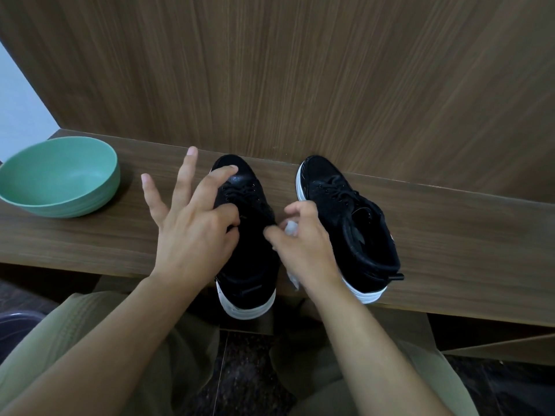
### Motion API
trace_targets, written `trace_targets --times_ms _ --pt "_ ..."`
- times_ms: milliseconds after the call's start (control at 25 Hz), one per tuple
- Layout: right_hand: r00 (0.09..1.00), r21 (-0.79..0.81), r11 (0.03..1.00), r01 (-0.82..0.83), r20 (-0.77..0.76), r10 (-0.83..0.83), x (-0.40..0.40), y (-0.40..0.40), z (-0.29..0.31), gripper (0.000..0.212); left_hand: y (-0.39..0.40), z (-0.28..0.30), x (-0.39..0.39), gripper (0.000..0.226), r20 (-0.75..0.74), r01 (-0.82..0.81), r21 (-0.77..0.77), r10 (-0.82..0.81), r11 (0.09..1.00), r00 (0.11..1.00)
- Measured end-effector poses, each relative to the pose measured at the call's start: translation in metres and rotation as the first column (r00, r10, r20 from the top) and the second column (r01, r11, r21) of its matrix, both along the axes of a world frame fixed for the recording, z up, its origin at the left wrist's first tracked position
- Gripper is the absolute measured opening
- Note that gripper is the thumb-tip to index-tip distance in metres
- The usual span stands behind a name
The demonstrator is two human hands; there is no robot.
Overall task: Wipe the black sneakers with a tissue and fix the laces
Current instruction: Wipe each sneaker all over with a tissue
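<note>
The left hand (192, 232) pinches a lace on the left sneaker (246, 235) between thumb and forefinger, its other fingers (186, 169) splayed. The right hand (303, 238) grips the tissue (290, 228) while pinching the same laces, probably to tighten them. The right sneaker (351, 226) waits just beside on the worktop (450, 235), the green bowl (60, 178) well apart.

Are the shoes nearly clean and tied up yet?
Not yet. Nothing looks finished for sure. Right now both hands work on the left sneaker: the left hand pinches its laces, and the right hand pulls at them while holding a crumpled tissue. The right sneaker waits untouched, its laces loose and one lace end hanging off the heel. A green bowl sits nearby.
</note>
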State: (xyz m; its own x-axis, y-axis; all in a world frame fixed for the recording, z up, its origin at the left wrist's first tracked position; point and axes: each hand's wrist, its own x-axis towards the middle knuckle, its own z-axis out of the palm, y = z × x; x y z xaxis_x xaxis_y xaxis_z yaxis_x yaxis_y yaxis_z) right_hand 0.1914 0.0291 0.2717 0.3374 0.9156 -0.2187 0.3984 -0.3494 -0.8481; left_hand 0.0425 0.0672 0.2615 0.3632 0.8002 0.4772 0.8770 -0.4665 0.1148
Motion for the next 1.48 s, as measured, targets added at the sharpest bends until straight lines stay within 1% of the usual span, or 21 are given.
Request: trace_targets --times_ms 40,80,120,160,200,240,280,320,400,440,560,680,800,960,1040,1120,1200,1280,1360,1400,1480 --pt "0.958 0.000 0.999 0.045 -0.282 -0.043 0.003 0.002 0.005 0.029 0.002 -0.004 0.000 0.013 0.039 0.006 0.061 -0.008 0.998 0.999" --pt "0.873 0.028 0.994 0.109 -0.481 -0.082 0.007 0.007 0.008 0.025 0.004 -0.008 0.000 0.014 0.066 0.008 0.132 -0.017 0.991 0.998" --pt "0.818 0.099 0.980 0.173 -0.568 -0.087 0.011 0.012 0.011 0.028 0.006 -0.012 0.000 0.015 0.083 0.008 0.199 -0.025 0.980 0.996" --pt "0.842 0.213 0.954 0.212 -0.535 -0.068 0.012 0.017 0.015 0.035 0.008 -0.016 0.000 0.018 0.099 0.006 0.260 -0.033 0.966 0.995" --pt "0.914 0.356 0.911 0.209 -0.402 -0.053 0.011 0.021 0.016 0.040 0.010 -0.020 0.001 0.020 0.122 0.006 0.306 -0.045 0.952 0.992" --pt "0.978 0.486 0.865 0.123 -0.205 -0.024 0.006 0.026 0.013 0.041 0.011 -0.023 0.002 0.021 0.147 0.007 0.343 -0.061 0.939 0.987" --pt "0.999 0.565 0.824 -0.032 0.010 0.033 -0.001 0.030 0.009 0.039 0.012 -0.025 0.003 0.022 0.169 0.011 0.373 -0.080 0.928 0.982" --pt "0.970 0.549 0.806 -0.219 0.212 0.118 -0.010 0.033 0.001 0.034 0.012 -0.026 0.004 0.022 0.188 0.015 0.398 -0.098 0.917 0.977" --pt "0.830 0.270 0.835 -0.479 0.448 0.332 -0.016 0.032 -0.006 0.036 0.014 -0.029 0.005 0.020 0.210 0.015 0.437 -0.118 0.899 0.971" --pt "0.769 0.153 0.833 -0.532 0.499 0.400 -0.013 0.029 -0.006 0.040 0.016 -0.030 0.004 0.018 0.218 0.012 0.447 -0.122 0.894 0.968" --pt "0.614 0.061 0.769 -0.636 0.643 0.458 0.002 0.017 0.001 0.054 0.017 -0.032 0.004 0.017 0.237 0.026 0.453 -0.148 0.891 0.960" --pt "0.513 -0.077 0.760 -0.646 0.694 0.506 -0.003 0.028 0.006 0.057 0.016 -0.033 0.007 0.018 0.230 0.060 0.441 -0.178 0.895 0.957" --pt "0.490 -0.158 0.745 -0.649 0.663 0.567 -0.010 0.043 0.011 0.059 0.017 -0.031 0.007 0.021 0.231 0.046 0.413 -0.153 0.910 0.961" --pt "0.494 0.009 0.769 -0.639 0.771 0.402 -0.007 0.011 0.013 0.052 0.016 -0.032 0.004 0.020 0.252 0.019 0.405 -0.132 0.914 0.959" --pt "0.604 0.128 0.794 -0.595 0.723 0.335 0.003 -0.002 0.017 0.049 0.016 -0.031 0.005 0.024 0.248 0.003 0.399 -0.112 0.917 0.962" --pt "0.735 0.280 0.852 -0.442 0.658 0.165 0.014 0.012 0.018 0.049 0.016 -0.029 0.005 0.025 0.246 -0.007 0.388 -0.096 0.922 0.965" --pt "0.793 0.338 0.872 -0.355 0.603 0.089 0.017 0.040 0.010 0.047 0.015 -0.029 0.005 0.023 0.254 -0.002 0.358 -0.095 0.934 0.963" --pt "0.724 0.206 0.831 -0.516 0.624 0.295 0.014 0.067 -0.005 0.048 0.013 -0.029 0.004 0.022 0.267 -0.001 0.340 -0.096 0.940 0.959" --pt "0.568 -0.005 0.744 -0.669 0.643 0.514 0.020 0.084 -0.015 0.049 0.013 -0.029 0.005 0.023 0.263 -0.013 0.333 -0.080 0.943 0.961" --pt "0.531 -0.073 0.740 -0.669 0.649 0.544 0.026 0.090 -0.016 0.048 0.013 -0.030 0.005 0.023 0.261 -0.021 0.325 -0.068 0.945 0.963" --pt "0.539 -0.083 0.784 -0.616 0.681 0.496 0.033 0.097 -0.014 0.048 0.014 -0.030 0.004 0.023 0.276 -0.036 0.298 -0.050 0.954 0.960"
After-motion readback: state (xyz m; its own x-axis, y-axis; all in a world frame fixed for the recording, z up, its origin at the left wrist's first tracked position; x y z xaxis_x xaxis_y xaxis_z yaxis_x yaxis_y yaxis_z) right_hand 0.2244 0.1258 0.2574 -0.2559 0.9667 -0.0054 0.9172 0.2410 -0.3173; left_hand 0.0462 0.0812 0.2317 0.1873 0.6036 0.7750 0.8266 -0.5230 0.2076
